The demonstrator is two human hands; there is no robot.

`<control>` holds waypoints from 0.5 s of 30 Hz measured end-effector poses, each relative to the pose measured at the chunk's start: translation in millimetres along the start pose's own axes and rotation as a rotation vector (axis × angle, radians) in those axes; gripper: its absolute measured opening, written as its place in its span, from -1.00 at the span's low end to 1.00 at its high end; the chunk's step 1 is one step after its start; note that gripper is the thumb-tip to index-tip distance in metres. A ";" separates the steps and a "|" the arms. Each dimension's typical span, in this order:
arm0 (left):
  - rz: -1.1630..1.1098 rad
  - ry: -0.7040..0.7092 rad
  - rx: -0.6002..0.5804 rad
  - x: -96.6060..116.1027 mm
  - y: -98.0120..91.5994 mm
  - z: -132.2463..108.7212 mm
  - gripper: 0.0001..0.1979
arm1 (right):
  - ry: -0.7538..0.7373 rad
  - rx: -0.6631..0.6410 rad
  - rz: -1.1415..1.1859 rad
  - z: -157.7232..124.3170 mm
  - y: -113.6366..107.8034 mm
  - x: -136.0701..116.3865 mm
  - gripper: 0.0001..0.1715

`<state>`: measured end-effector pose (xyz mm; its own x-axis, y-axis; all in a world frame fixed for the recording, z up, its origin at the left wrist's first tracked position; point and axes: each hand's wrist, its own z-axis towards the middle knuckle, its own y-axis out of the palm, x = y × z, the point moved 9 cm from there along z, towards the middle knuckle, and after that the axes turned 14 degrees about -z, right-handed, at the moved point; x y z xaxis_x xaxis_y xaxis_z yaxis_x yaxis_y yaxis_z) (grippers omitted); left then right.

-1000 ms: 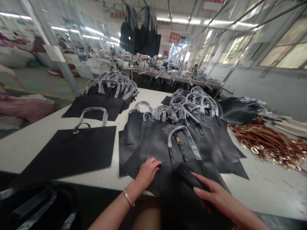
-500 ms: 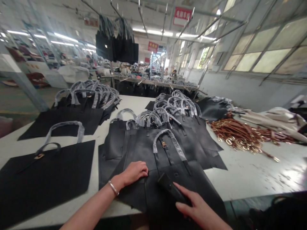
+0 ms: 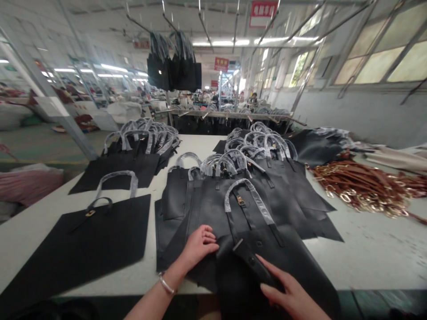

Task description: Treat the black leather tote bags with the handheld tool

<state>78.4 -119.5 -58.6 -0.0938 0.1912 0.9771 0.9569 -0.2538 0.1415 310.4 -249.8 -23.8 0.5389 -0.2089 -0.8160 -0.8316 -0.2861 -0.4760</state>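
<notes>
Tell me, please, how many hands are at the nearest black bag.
2: the left hand is at the left edge of the black bag; the right hand holds a black handheld tool over it. No others show.

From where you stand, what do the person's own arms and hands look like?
The left hand and right hand wear no gloves, and no sleeves show on the arms. A slim, silver-coloured bangle circles the left wrist.

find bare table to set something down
Free: white tabletop at right, bordered by heaped brown gold-clasped straps and the central black bag pile; a narrow strip between that pile and the flat black bag at left. Crowded: the pile.
</notes>
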 end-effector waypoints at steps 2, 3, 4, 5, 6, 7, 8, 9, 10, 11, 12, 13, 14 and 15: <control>0.037 0.012 0.021 -1.8 4.4 -5.5 -0.48 | -0.005 0.024 -0.006 0.2 -1.3 2.8 -0.16; 0.039 -0.005 0.027 -3.5 6.5 -7.5 -0.49 | -0.008 0.036 -0.019 0.5 -1.8 4.5 -0.17; 0.034 -0.032 0.022 -5.4 9.3 -9.1 -0.51 | -0.016 0.044 -0.036 0.9 -2.0 5.9 -0.18; 0.024 -0.058 0.015 -7.2 12.0 -10.5 -0.51 | -0.026 0.052 -0.055 1.4 -2.3 7.2 -0.18; 0.009 -0.077 0.017 -8.4 13.9 -11.8 -0.51 | -0.040 0.060 -0.074 1.8 -2.6 7.9 -0.18; -0.013 -0.085 0.029 -9.1 14.6 -13.0 -0.51 | -0.058 0.066 -0.091 2.1 -3.0 7.9 -0.19; -0.043 -0.083 0.051 -9.6 14.3 -14.3 -0.52 | -0.077 0.071 -0.105 2.2 -3.3 7.3 -0.19; -0.079 -0.070 0.080 -9.9 13.2 -15.5 -0.54 | -0.093 0.076 -0.115 1.9 -3.7 6.1 -0.19; -0.116 -0.053 0.110 -10.3 11.7 -16.9 -0.57 | -0.104 0.078 -0.121 1.3 -4.1 4.2 -0.19; -0.148 -0.036 0.136 -10.9 10.4 -18.2 -0.59 | -0.107 0.083 -0.123 0.4 -4.6 1.4 -0.19; -0.169 -0.022 0.151 -11.9 9.8 -19.4 -0.61 | -0.105 0.086 -0.121 -0.5 -5.1 -2.6 -0.19; -0.180 -0.015 0.156 -12.9 9.9 -20.4 -0.62 | -0.100 0.085 -0.115 -1.3 -5.0 -8.1 -0.19; -0.187 -0.013 0.154 -13.8 10.4 -21.2 -0.63 | -0.095 0.076 -0.106 -1.7 -4.1 -15.1 -0.20; -0.196 -0.016 0.145 -14.5 11.5 -21.7 -0.64 | -0.092 0.057 -0.094 -1.4 -2.0 -23.4 -0.21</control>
<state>84.8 -145.8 -67.7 -0.2782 0.2388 0.9304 0.9504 -0.0722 0.3027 299.6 -245.7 -3.3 0.6027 -0.0964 -0.7922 -0.7856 -0.2458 -0.5678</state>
